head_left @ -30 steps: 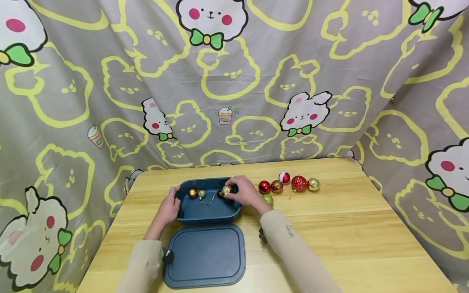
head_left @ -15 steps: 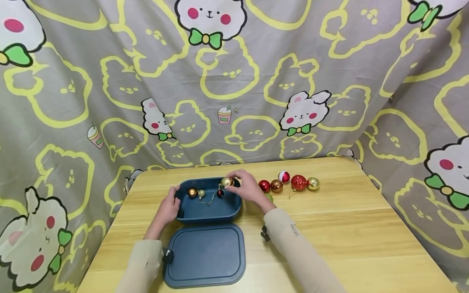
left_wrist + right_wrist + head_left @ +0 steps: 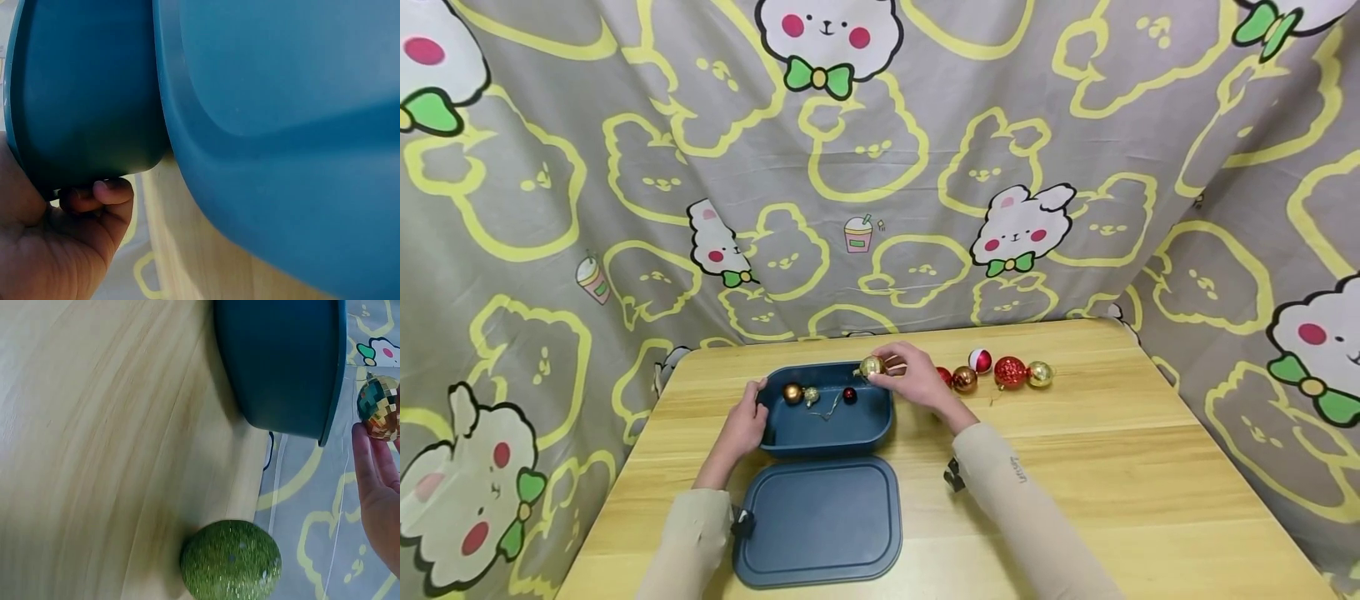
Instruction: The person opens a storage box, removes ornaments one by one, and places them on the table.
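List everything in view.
table: 1, tan, underneath
cloth: 1 or more, grey, behind table
box: 1, blue, on table
lid: 1, blue, before box
boxed balls: 3, copper, gold, red, inside
string: 1, pale, in box
faceted ball: 1, gold, by box rim
loose balls: 6, two red, copper, red-white, gold, green, right of box
wrist devices: 2, black, worn
sleeves: 2, beige, arms
left hand: 1, gripping box
right hand: 1, holding faceted ball
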### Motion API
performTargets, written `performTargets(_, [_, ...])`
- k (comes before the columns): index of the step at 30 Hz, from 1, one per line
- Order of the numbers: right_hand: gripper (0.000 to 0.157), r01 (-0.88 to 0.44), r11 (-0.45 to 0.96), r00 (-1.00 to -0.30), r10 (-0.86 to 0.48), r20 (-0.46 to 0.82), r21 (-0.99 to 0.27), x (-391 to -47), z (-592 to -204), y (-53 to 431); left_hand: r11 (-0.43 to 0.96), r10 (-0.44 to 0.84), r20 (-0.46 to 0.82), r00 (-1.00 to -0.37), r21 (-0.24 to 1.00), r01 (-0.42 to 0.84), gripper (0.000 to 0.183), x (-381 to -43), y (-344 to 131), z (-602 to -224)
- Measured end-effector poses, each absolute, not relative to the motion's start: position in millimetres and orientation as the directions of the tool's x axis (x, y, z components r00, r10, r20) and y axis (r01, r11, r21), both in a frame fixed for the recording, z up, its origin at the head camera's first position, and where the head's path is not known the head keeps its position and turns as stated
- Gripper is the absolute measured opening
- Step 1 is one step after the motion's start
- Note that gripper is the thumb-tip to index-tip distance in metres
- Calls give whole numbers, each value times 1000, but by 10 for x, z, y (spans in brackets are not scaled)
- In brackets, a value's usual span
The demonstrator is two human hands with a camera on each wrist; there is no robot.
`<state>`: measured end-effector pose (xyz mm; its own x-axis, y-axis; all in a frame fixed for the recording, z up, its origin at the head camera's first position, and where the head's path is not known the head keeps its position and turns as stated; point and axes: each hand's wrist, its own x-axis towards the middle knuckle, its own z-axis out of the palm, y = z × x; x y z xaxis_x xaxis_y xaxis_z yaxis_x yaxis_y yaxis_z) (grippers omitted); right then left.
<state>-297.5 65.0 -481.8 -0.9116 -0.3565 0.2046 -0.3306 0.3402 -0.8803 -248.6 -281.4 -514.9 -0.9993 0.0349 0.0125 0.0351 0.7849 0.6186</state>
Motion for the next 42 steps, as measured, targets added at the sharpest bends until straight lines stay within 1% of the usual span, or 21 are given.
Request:
performTargets(12, [39, -283, 365, -931, -328, 162, -887, -2931, -4758, 925, 789, 35, 18, -999, 613, 39, 47, -2496, -2820, -5163])
performTargets(26, [41, -266, 315, -935, -313, 165, -911, -2884, -4701, 1441, 778, 36, 11, -999, 627, 34, 47, -2484, -2809, -5136])
performTargets(35, [44, -266, 338, -941, -294, 167, -903, -2852, -4728, 1776, 783, 41, 10, -999, 621, 38, 46, -2482, -2812, -5119])
performTargets(42, [46, -269, 393, -950, -259, 174, -880, -2815, -4776, 2016, 779, 44, 9, -999, 626, 40, 46, -2477, -2802, -5103])
